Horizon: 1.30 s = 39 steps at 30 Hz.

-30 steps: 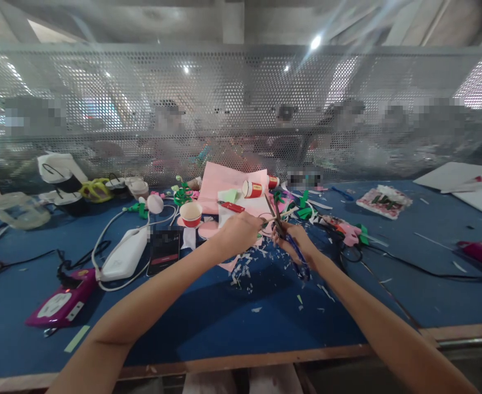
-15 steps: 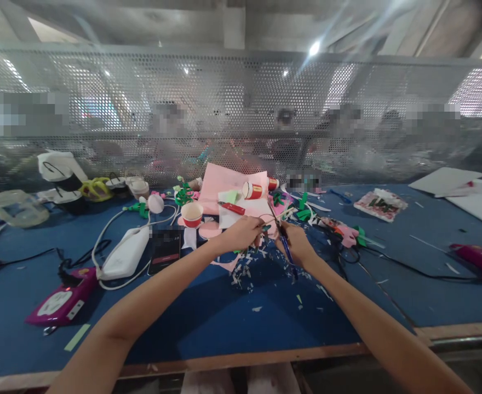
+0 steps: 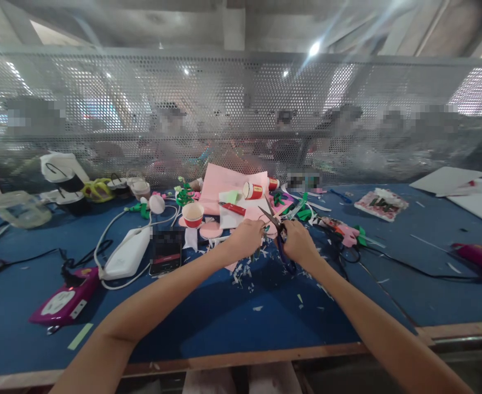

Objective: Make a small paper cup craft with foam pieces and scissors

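Observation:
My right hand [image 3: 301,241] grips a pair of scissors [image 3: 282,249] with dark blue handles. Their blades are spread and point up and to the left, towards my other hand. My left hand [image 3: 247,236] is closed, its fingertips pinched just left of the blades. Something small and partly dark green shows at those fingertips, too small to name. Beneath both hands lie many white paper scraps [image 3: 243,273]. Just beyond them are a red craft knife [image 3: 233,208] on white paper, a pink sheet [image 3: 212,189] and a red and white paper cup [image 3: 193,215].
To the left are a black phone [image 3: 166,254], a white power strip [image 3: 128,254] and a purple device [image 3: 62,301] with cables. Another paper cup [image 3: 254,191] lies on its side. A perforated metal screen [image 3: 233,109] stands behind the blue table [image 3: 208,323].
The scissors have turned and their blades are now spread wide, pointing more to the left. A pale thin strip seen between the hands no longer shows there. My left hand has barely shifted.

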Available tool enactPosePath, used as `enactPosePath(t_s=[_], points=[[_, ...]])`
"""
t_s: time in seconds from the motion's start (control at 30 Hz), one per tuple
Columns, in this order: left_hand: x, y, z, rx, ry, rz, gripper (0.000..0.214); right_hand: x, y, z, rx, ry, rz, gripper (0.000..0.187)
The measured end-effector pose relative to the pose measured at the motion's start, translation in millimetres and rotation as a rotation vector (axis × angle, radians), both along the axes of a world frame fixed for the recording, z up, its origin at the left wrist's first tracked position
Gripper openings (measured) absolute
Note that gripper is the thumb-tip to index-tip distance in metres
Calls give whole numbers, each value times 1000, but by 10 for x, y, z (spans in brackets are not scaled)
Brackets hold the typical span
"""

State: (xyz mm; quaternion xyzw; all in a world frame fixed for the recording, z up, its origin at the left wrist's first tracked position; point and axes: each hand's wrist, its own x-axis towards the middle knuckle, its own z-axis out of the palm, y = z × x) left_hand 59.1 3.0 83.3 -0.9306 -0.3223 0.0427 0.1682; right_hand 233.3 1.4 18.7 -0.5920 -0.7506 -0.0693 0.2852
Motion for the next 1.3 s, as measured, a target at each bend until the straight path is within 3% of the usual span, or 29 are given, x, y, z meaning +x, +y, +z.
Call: enactPosePath(t_s=[0.3, 0.6, 0.87, 1.3], points=[[-33, 200, -147, 17, -86, -42, 32, 87, 55, 1, -64, 13, 39, 19], [-87, 254, -143, -59, -181, -35, 32, 109, 7, 113, -72, 133, 165, 5], [-178, 318, -196, -218, -509, 1, 28, 101, -31, 115, -98, 260, 299, 5], [-283, 488, -487, -324, -771, -178, 24, 69, -12, 129, -140, 325, 352, 4]])
